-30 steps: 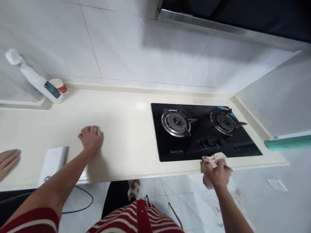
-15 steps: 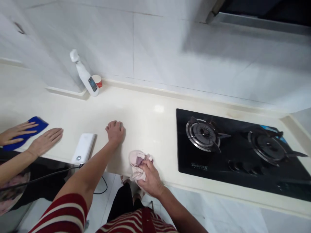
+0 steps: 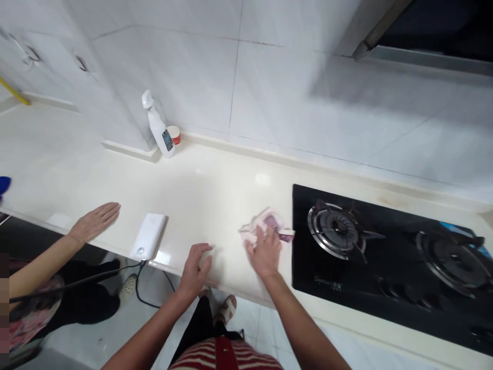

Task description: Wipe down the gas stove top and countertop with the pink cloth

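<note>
My right hand [image 3: 265,253] presses down on a crumpled pale pink and purple cloth [image 3: 269,220], its fingers bent over the fabric. The cloth lies on the cream countertop [image 3: 215,205], close to the left edge of the black gas stove [image 3: 308,272]. Near the counter's front edge is my left hand [image 3: 197,267], with thumb and fingers apart and nothing in it. A white power bank [image 3: 149,236], with a black cable plugged into its lower end, lies to the left of that hand.
Another person's hand [image 3: 96,221] rests flat on the counter at the left, and part of a blue cloth [image 3: 4,185] shows at the frame edge. A white spray bottle [image 3: 159,131] and a small red-and-white tub [image 3: 174,135] stand against the wall. A range hood [image 3: 423,56] hangs above the stove.
My right hand has slid the cloth forward and right, towards the stove, and spread it out. My left hand has drawn back towards the front edge. The view has shifted left.
</note>
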Demonstrator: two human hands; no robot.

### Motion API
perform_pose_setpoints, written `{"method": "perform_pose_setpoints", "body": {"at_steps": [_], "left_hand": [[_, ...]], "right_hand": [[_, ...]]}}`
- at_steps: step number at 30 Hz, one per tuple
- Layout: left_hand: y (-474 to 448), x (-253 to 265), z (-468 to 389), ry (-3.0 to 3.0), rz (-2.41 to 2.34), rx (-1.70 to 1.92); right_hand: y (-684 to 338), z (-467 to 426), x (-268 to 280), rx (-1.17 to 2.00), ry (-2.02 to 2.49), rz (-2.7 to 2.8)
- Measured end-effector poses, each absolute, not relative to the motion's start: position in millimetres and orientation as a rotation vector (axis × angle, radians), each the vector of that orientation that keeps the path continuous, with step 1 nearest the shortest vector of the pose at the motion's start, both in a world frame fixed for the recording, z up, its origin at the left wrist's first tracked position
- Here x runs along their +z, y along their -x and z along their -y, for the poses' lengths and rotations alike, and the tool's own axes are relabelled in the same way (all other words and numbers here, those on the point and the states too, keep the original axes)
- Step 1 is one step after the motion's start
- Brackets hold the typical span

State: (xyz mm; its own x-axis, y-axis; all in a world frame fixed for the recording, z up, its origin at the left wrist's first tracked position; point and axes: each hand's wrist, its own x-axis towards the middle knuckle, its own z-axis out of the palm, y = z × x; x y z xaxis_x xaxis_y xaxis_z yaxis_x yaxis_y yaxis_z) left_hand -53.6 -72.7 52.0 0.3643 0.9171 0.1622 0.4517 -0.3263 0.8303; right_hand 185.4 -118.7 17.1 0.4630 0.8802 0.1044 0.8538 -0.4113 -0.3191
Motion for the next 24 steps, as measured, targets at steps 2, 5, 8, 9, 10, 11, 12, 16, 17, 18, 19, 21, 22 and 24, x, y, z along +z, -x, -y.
{"method": "perform_pose_setpoints", "body": {"at_steps": [2, 5, 8, 9, 10, 11, 12, 16, 17, 18, 19, 21, 22, 24], "left_hand": [[47, 64, 76, -1.934, -1.134, 0.834], [39, 78, 74, -2.057, -1.062, 0.817], [40, 76, 78, -2.254, -1.123, 0.673], [40, 72, 82, -2.317, -1.168, 0.598], [40, 67, 86, -2.37, -1.207, 0.52], [38, 62, 91, -2.413, -1.234, 0.445], [35, 56, 95, -2.445, -1.248, 0.381], [8, 40, 103, -2.486, -1.243, 0.222], [2, 38, 102, -2.484, -1.24, 0.195], [-2, 36, 101, -2.48, -1.236, 0.171], [-2, 35, 100, -2.476, -1.233, 0.155], [9, 33, 98, -2.467, -1.251, 0.148], [20, 33, 98, -2.461, -1.282, 0.156], [48, 32, 98, -2.442, -1.404, 0.181]], "right_hand": [[-136, 113, 23, 0.292, 2.226, 1.648], [-81, 120, 33, 0.529, 1.908, 1.83], [-92, 143, 34, 0.666, 1.625, 1.791], [-111, 152, 32, 0.658, 1.601, 1.72], [-137, 160, 28, 0.59, 1.644, 1.609], [-165, 166, 24, 0.46, 1.752, 1.473], [-194, 171, 19, 0.317, 1.888, 1.361], [-273, 169, 0, -0.022, 2.351, 1.39], [-280, 166, -4, -0.054, 2.427, 1.426], [-282, 164, -6, -0.07, 2.482, 1.459], [-282, 162, -9, -0.078, 2.516, 1.487], [-279, 162, -12, -0.091, 2.542, 1.515], [-277, 163, -13, -0.094, 2.544, 1.521], [-276, 165, -14, -0.095, 2.542, 1.526]]}}
